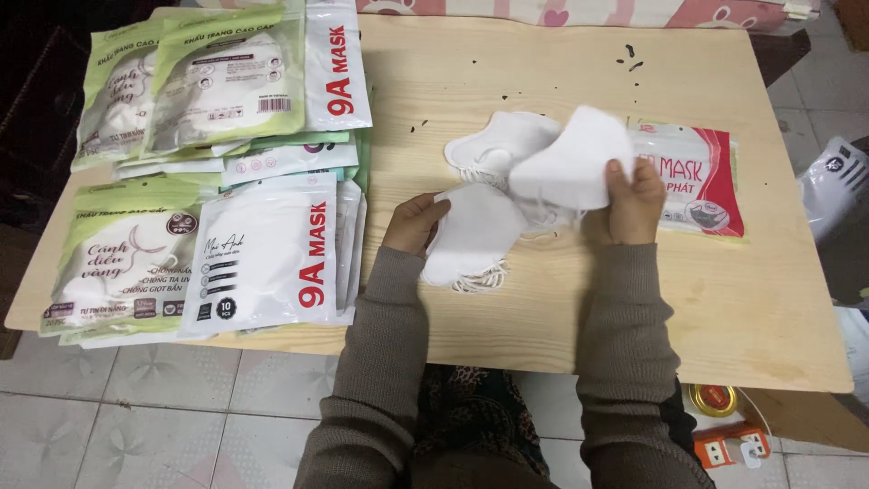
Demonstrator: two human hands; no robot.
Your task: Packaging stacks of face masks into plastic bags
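Grip: my left hand (415,223) pinches the edge of a flat white mask (471,237); my right hand (634,201) is clamped on a second white mask (575,167), lifted off the wooden table (724,299).
Far left of grip: filled mask packets (226,181) lie stacked, so I judge much packing done.
Between hands: a third loose mask (498,140) rests behind.
Right of grip: one red-and-white packet (701,177) lies flat.
Left to do: three loose masks remain unpacked.
Axis: held mask runs lower-left to upper-right, its tapered end up.
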